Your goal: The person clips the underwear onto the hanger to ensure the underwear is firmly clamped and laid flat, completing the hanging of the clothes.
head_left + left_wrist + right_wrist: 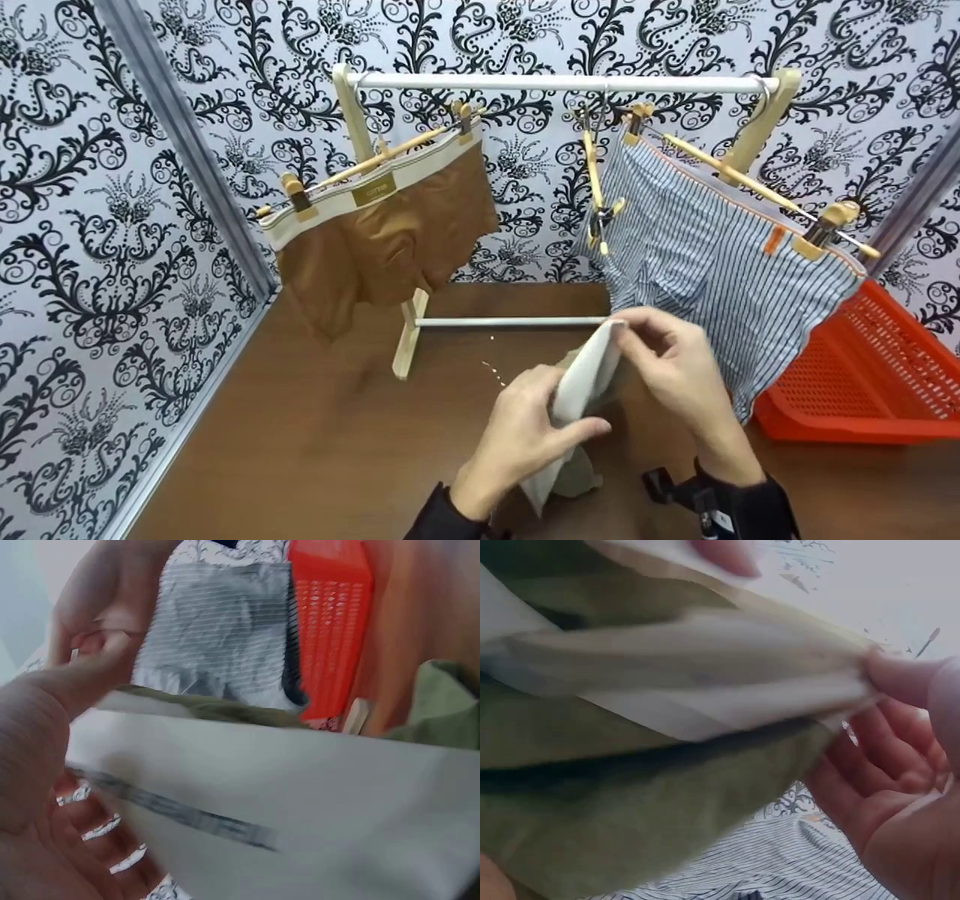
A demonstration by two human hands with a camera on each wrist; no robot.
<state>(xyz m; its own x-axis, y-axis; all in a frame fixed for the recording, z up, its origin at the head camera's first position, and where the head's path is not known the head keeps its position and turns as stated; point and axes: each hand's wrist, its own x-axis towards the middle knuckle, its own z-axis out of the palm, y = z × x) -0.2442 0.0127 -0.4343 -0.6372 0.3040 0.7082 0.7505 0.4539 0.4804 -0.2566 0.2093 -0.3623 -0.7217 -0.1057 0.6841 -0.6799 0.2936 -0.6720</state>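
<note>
A pair of olive-green boxer briefs [300, 787] with a broad white waistband is held up between both hands in front of the rack. My right hand [679, 367] pinches one end of the waistband between thumb and fingers, clearly seen in the right wrist view. Lower on the band, my left hand [521, 431] holds it with fingers behind and the thumb stretched out across it. Dark lettering runs along the band in the left wrist view. The green cloth hangs below, partly hidden by the left hand. Behind the right hand hang striped boxer shorts [675, 217].
A wooden rack with a white rail [562, 82] stands against the patterned wall. Brown boxer briefs [390, 247] hang clipped at left. Beside the striped shorts hangs another clip hanger [592, 169]. At right, a red plastic basket [817, 427] sits on the brown table [300, 435].
</note>
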